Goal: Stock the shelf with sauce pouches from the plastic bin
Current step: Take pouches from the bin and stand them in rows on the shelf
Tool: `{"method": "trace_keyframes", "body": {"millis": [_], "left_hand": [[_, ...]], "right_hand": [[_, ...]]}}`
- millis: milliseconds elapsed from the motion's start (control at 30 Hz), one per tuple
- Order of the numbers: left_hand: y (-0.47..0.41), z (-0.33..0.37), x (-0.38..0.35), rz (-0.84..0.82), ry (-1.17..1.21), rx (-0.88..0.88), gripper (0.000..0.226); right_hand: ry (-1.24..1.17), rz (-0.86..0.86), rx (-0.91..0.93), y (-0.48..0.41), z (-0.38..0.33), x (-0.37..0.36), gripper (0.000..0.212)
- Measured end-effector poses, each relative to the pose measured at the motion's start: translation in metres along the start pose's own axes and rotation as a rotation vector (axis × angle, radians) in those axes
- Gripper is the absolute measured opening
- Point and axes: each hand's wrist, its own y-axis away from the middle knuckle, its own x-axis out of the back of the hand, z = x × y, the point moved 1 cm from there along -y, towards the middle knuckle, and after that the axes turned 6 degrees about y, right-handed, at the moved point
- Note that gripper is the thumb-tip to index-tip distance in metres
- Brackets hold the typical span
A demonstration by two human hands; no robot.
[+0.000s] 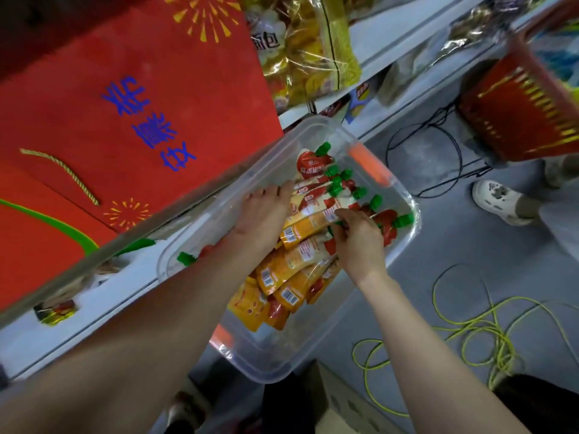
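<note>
Both hands down in the clear plastic bin (316,346) in the middle of the frame, among a heap of sauce pouches (300,261) (orange and red, with green caps). Left hand (266,211) spread flat, fingers apart, lying on the pouches near the bin's left wall; right hand (360,236) just beside it, fingers pinched on one pouch (316,219). White shelf (62,327) touching the bin at lower left, red bag (125,98) at upper left, yellow cord (476,327) on the floor at lower right.

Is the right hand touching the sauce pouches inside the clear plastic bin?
Touching. In the head view the right hand has its fingers curled onto the sauce pouches in the plastic bin.
</note>
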Motion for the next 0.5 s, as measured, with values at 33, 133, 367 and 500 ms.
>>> {"method": "trace_keyframes", "body": {"millis": [33, 133, 367, 500], "left_hand": [[0.007, 0.002, 0.006, 0.021, 0.019, -0.005, 0.058], [0.029, 0.007, 0.020, 0.027, 0.316, 0.058, 0.058], [0.058, 0.007, 0.019, -0.110, 1.359, 0.442, 0.043], [0.073, -0.001, 0.022, -0.095, 1.471, 0.505, 0.042]], "right_hand": [[-0.044, -0.011, -0.017, -0.002, -0.004, 0.001, 0.022], [-0.256, -0.165, -0.081, -0.006, -0.017, 0.004, 0.038], [-0.936, -0.469, -0.315, -0.003, -0.031, -0.009, 0.033], [-1.027, -0.474, -0.389, 0.008, -0.030, -0.001, 0.039]]}}
